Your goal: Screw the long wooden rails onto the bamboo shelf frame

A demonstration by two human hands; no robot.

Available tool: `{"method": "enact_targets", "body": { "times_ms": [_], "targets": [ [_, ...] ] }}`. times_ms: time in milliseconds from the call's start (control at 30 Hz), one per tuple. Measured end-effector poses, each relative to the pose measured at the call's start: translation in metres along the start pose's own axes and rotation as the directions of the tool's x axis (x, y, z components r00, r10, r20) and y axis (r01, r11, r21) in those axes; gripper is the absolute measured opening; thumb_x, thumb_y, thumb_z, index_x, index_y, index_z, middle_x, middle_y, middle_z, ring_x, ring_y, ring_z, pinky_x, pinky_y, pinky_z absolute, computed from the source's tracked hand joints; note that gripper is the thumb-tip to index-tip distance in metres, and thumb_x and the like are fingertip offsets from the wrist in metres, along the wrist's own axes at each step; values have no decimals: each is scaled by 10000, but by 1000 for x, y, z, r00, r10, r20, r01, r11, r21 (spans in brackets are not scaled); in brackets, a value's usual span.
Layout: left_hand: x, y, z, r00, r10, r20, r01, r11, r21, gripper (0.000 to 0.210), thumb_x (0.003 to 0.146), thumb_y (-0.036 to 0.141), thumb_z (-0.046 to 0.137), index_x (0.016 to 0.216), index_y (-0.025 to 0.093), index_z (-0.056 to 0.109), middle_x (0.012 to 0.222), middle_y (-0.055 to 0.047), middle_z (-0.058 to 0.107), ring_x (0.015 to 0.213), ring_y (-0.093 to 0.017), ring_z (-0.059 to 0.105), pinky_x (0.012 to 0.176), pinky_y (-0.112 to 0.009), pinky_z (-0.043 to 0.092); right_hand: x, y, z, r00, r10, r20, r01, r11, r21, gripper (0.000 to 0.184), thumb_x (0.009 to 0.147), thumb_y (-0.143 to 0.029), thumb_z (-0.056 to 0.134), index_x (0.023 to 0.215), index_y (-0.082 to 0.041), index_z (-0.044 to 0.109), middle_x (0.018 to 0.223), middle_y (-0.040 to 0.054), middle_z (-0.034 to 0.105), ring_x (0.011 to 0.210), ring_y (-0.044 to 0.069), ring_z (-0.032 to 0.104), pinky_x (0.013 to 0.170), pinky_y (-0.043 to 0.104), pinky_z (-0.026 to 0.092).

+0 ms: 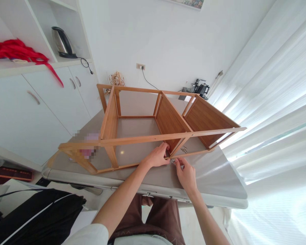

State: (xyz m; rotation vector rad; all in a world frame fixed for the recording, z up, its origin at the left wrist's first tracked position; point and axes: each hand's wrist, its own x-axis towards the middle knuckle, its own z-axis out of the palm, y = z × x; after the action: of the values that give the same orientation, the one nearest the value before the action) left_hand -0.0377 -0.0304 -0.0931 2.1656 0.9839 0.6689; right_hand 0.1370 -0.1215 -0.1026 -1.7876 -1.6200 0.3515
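A brown wooden shelf rack (pixel 142 138) lies on its side across the table, its three shelf panels standing upright. My left hand (pixel 158 156) reaches to the lower front rail by the middle panel, fingers closed around the wood at that joint. Just right of it, my right hand (pixel 186 172) pinches a small dark bent tool, which looks like a hex key (pixel 172 161), against the outside of the same rail. Its tip is too small to make out. Several small screws (pixel 184 149) lie on the table inside the frame, beyond my right hand.
The grey table (pixel 219 173) has a rounded front edge close to my body. A blurred-out item (pixel 88 146) sits at the rack's left end. Behind stand a black kettle (pixel 202 89) and dried stalks (pixel 116 79). White cabinets (pixel 48 102) are left, curtains (pixel 275 68) right.
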Motion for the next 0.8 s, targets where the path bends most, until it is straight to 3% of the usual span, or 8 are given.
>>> {"method": "enact_targets", "body": {
  "times_ms": [400,633,800],
  "targets": [
    [0,-2,1,1000,21,-13,-21,1000,-1,415,734,284,687,1058,221,435,1102,-35,566,769,-147,602,717,-298,504,-2,7,5,978,-209,-10,203,959,-195,301,1015,-348,360,962,-209,621,894,82,695,860,229,624,760,311,426],
    [-1,-3,3,999,34,-30,-33,999,27,428,729,281,692,1065,222,434,1096,-31,558,765,-143,590,725,-296,504,2,12,3,993,-118,6,118,991,-63,278,1011,-369,372,947,-225,601,864,46,691,792,203,628,709,288,426],
    [-1,-1,3,999,37,-31,-35,998,60,431,731,280,689,1071,219,432,1102,-38,551,770,-148,591,718,-298,500,-4,16,5,992,-127,-28,125,991,-37,296,1012,-394,380,924,-222,604,872,39,699,734,182,613,678,276,413]
  ]
}}
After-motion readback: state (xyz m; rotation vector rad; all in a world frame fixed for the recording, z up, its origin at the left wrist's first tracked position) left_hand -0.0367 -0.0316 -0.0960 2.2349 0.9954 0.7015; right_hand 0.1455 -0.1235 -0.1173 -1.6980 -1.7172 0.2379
